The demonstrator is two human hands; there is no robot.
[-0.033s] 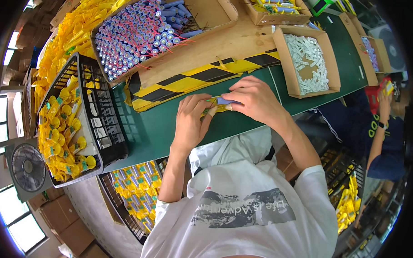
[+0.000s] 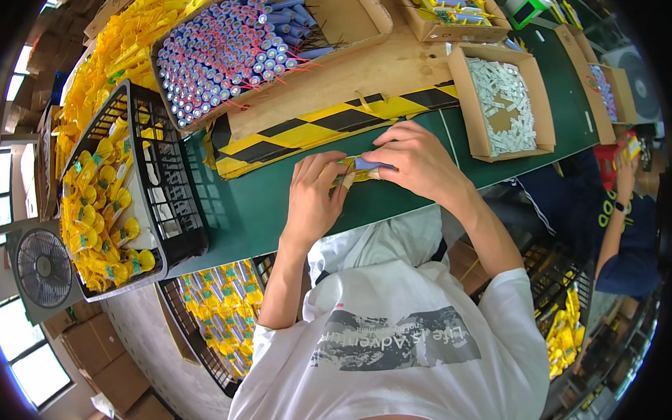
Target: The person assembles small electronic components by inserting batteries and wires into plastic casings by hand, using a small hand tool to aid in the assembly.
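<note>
Left hand (image 2: pixel 316 197): forearm raised from below, fingers curled loosely onto a yellow piece (image 2: pixel 358 177). Right hand (image 2: pixel 415 159): bent inward, fingertips pinching a small blue cylinder (image 2: pixel 369 164), seemingly joined to it, above the green table (image 2: pixel 277 208).

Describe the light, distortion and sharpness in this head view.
Head view: strong fisheye bend, the green table edge curves and the corners go black; bright windows at lower left are blown out; even daylight, soft shadows; both hands, left hand and right hand, look sharp.
</note>
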